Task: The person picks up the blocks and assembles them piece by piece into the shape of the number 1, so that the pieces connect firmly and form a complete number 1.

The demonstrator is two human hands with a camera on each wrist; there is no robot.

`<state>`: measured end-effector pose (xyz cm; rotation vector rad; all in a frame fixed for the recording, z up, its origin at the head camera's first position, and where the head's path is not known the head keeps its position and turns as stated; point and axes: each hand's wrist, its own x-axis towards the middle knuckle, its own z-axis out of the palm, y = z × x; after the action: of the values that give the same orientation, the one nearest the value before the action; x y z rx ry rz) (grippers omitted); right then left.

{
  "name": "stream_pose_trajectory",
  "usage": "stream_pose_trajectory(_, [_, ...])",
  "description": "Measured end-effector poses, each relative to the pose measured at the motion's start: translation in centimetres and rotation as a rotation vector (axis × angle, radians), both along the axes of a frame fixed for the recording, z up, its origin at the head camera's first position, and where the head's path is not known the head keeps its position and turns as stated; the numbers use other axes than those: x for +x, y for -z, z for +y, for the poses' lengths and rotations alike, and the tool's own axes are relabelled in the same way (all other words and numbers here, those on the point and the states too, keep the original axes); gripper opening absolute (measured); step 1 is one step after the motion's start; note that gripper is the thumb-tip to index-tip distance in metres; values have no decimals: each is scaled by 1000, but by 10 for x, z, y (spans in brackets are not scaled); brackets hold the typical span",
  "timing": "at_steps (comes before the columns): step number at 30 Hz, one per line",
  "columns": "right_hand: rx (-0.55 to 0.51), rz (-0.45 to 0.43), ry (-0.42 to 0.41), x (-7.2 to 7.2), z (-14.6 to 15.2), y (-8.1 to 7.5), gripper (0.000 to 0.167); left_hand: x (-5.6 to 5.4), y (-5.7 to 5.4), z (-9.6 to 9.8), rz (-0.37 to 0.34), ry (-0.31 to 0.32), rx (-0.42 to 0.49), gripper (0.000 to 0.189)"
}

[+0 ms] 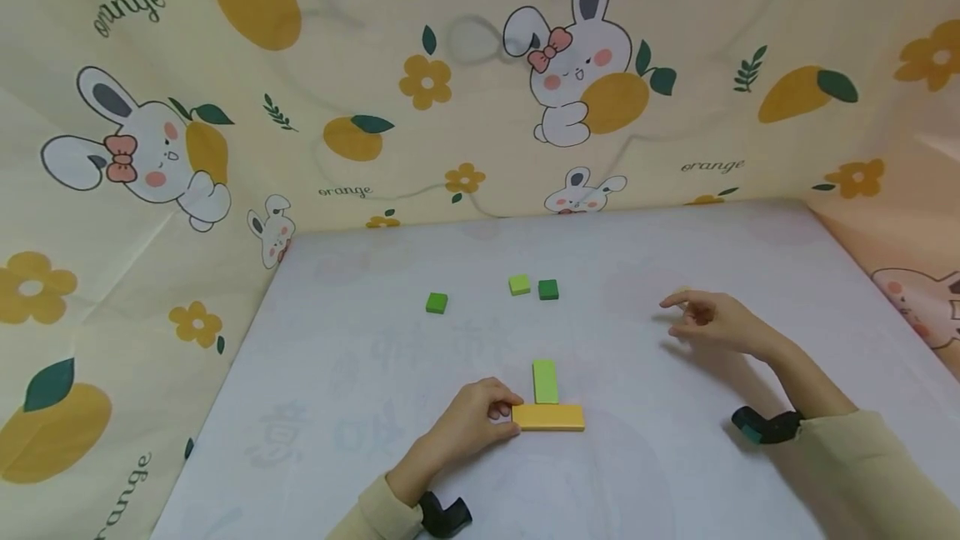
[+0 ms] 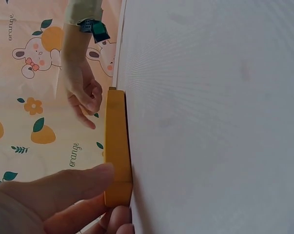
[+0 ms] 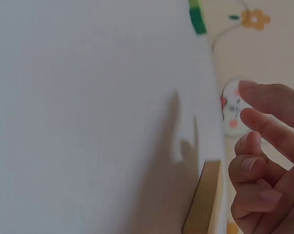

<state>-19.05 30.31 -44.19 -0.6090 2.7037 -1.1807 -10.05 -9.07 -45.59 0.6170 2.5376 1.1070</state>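
Note:
A long yellow block (image 1: 551, 417) lies flat on the white table, its left end pinched between the thumb and fingers of my left hand (image 1: 474, 415). Up close in the left wrist view, the thumb presses on the near end of the same yellow block (image 2: 116, 141). A light green rectangular block (image 1: 545, 382) touches its far side, forming an upside-down T. My right hand (image 1: 712, 323) hovers over the right part of the table, fingers loosely bent and holding nothing. Near it, the right wrist view shows a wood-coloured block (image 3: 203, 204), mostly hidden from the head view.
Farther back on the table lie three small square blocks: a green one (image 1: 437, 303), a lime one (image 1: 519, 284) and a dark green one (image 1: 548, 289). A printed cloth (image 1: 480, 132) with rabbits and oranges stands as a wall behind and at both sides.

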Motion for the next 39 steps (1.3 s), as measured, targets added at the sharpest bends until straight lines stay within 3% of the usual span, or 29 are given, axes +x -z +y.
stream_pose_trajectory(9, [51,-44,57,-7,27,-1,40,-1,-2,1,15,5,-7,28])
stream_pose_trajectory(17, [62,-69,29,-13,51,2,44,-1,-1,1,10,6,0,28])
stream_pose_trajectory(28, [171,-160,19,-15,77,5,61,0,-1,1,-5,0,6,28])
stream_pose_trajectory(33, [113,-192,-36,-14,76,8,70,-1,-1,1,-5,1,12,28])
stream_pose_trajectory(39, [-9,-247,-201,-19,73,9,82,-1,0,1,1,3,23,28])
